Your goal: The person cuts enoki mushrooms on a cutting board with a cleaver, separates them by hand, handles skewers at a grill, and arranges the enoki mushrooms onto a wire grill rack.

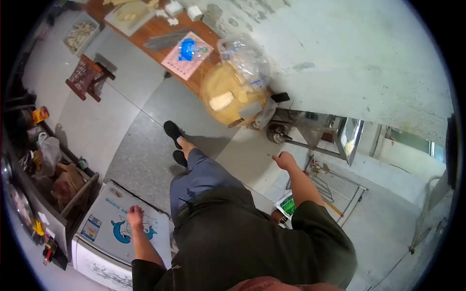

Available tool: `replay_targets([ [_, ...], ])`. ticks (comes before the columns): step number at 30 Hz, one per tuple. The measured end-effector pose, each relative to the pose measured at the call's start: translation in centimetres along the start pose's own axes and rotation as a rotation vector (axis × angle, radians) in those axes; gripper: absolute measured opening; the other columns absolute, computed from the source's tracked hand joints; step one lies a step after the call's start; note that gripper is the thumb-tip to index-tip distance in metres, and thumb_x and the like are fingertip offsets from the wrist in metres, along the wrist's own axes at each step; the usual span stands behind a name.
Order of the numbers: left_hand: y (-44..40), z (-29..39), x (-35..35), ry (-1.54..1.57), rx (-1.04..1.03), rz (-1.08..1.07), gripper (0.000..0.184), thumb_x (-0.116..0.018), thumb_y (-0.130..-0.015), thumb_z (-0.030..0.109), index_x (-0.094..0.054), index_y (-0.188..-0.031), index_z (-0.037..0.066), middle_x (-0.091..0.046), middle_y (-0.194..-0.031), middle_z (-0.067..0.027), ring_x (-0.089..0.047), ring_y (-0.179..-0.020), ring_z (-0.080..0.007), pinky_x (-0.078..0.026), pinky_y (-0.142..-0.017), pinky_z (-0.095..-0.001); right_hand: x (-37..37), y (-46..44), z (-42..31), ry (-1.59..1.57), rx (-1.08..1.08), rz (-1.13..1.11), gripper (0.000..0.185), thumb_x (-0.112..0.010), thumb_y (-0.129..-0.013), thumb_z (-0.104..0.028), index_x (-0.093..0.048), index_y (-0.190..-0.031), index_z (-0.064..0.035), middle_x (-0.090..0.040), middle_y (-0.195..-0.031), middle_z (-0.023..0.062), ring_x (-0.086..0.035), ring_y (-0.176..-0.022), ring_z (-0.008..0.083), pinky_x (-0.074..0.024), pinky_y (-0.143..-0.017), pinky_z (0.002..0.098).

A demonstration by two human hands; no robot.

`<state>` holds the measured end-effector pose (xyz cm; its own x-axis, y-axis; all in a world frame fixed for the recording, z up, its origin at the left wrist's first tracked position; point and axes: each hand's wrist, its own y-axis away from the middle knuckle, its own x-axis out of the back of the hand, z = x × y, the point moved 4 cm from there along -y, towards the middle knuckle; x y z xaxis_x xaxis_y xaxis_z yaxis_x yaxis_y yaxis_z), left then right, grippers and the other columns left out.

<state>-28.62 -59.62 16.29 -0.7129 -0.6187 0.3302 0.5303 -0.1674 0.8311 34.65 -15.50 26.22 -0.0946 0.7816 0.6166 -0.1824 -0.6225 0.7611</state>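
The white freezer (104, 208) stands at the person's left, the left hand (136, 213) loosely curled over its lid, open speckled floor (138, 153) running from its edge toward the round board (212, 85), while the right hand (285, 160) curls near the metal stand (315, 128), whether pinching anything I cannot tell.

light moderate | soft shadows on floor (138, 140) | strong fisheye bowing | black corners | fine detail soft

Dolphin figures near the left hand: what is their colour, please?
The dolphin figures are blue; the head view shows this.
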Motion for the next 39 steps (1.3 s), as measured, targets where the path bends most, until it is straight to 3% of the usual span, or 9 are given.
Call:
replay_targets([
  [2,1.8,1.4,-0.4,-0.041,-0.013,0.003,0.026,-0.056,-0.093,0.020,-0.056,-0.105,-0.004,-0.062,-0.079,-0.0088,-0.059,-0.064,-0.0147,-0.046,-0.052,-0.0239,-0.3,1.4,2.9,0.043,-0.102,0.039,0.053,-0.063,-0.082,-0.038,-0.052,-0.119,-0.0016,-0.056,-0.118,0.0213,-0.054,-0.111,0.0381,-0.0464,-0.090,0.0460],
  [7,4.6,-2.4,-2.0,-0.120,0.041,0.002,0.025,-0.054,-0.094,0.023,-0.056,-0.097,-0.002,-0.059,-0.078,-0.0074,-0.055,-0.060,-0.0130,-0.043,-0.050,-0.0239,4.7,-0.3,6.2,0.284,0.035,0.386,0.040,-0.067,-0.074,-0.028,-0.053,-0.104,-0.0045,-0.057,-0.103,0.0166,-0.057,-0.100,0.0337,-0.0465,-0.084,0.0461],
  [10,8.9,-6.1,-3.8,-0.108,0.060,0.044,0.021,-0.054,-0.092,0.021,-0.057,-0.086,0.001,-0.055,-0.070,-0.0041,-0.051,-0.054,-0.0133,-0.042,-0.047,-0.0257,5.7,-5.8,9.5,0.461,0.262,0.606,0.032,-0.065,-0.075,-0.018,-0.053,-0.103,-0.0058,-0.056,-0.101,0.0147,-0.056,-0.097,0.0329,-0.0450,-0.083,0.0443],
  [16,23.7,-11.6,-14.2,-0.401,0.137,0.200,0.027,-0.050,-0.088,0.024,-0.055,-0.067,0.007,-0.054,-0.057,-0.0049,-0.050,-0.048,-0.0141,-0.039,-0.044,-0.0284,7.4,-25.0,13.9,0.536,0.367,0.619,0.021,-0.054,-0.081,-0.014,-0.055,-0.101,-0.0056,-0.056,-0.100,0.0131,-0.057,-0.098,0.0302,-0.0470,-0.082,0.0426],
  [18,28.5,-18.4,-17.5,-0.179,0.332,0.217,0.027,-0.051,-0.087,0.024,-0.056,-0.068,0.006,-0.055,-0.057,-0.0054,-0.052,-0.049,-0.0144,-0.040,-0.044,-0.0292,6.8,-33.4,15.7,0.523,0.384,0.652,0.024,-0.054,-0.082,-0.014,-0.054,-0.104,-0.0057,-0.056,-0.102,0.0123,-0.057,-0.098,0.0294,-0.0477,-0.081,0.0416],
  [19,29.7,-23.7,-17.1,-0.450,0.378,0.102,0.025,-0.052,-0.087,0.021,-0.058,-0.069,0.004,-0.058,-0.059,-0.0058,-0.053,-0.049,-0.0145,-0.041,-0.044,-0.0304,6.5,-37.5,16.4,0.502,0.371,0.667,0.027,-0.054,-0.082,-0.013,-0.054,-0.108,-0.0056,-0.056,-0.103,0.0118,-0.057,-0.098,0.0290,-0.0480,-0.080,0.0412],
  [23,34.9,-21.8,-28.5,-0.523,0.597,0.009,0.023,-0.055,-0.088,0.021,-0.062,-0.089,-0.001,-0.065,-0.071,-0.0102,-0.063,-0.058,-0.0181,-0.049,-0.051,-0.0309,6.7,-45.9,14.9,0.710,0.496,0.742,0.031,-0.056,-0.083,-0.014,-0.058,-0.111,-0.0007,-0.055,-0.110,0.0124,-0.052,-0.106,0.0273,-0.0442,-0.088,0.0398],
  [28,34.6,-20.9,-33.3,-0.332,0.606,0.225,0.023,-0.053,-0.093,0.022,-0.059,-0.099,0.001,-0.063,-0.075,-0.0088,-0.061,-0.061,-0.0156,-0.048,-0.053,-0.0281,6.4,-49.7,14.6,1.025,0.713,0.902,0.026,-0.053,-0.080,-0.017,-0.065,-0.099,-0.0045,-0.054,-0.109,0.0093,-0.046,-0.108,0.0246,-0.0361,-0.090,0.0347],
  [39,33.9,-23.3,-40.7,-0.443,0.454,-0.017,0.023,-0.054,-0.094,0.019,-0.061,-0.092,-0.002,-0.063,-0.072,-0.0063,-0.058,-0.060,-0.0123,-0.047,-0.054,-0.0264,5.9,-52.7,15.5,1.264,0.841,0.798,0.027,-0.050,-0.084,-0.017,-0.068,-0.100,-0.0049,-0.055,-0.115,0.0099,-0.046,-0.111,0.0262,-0.0346,-0.095,0.0368],
])
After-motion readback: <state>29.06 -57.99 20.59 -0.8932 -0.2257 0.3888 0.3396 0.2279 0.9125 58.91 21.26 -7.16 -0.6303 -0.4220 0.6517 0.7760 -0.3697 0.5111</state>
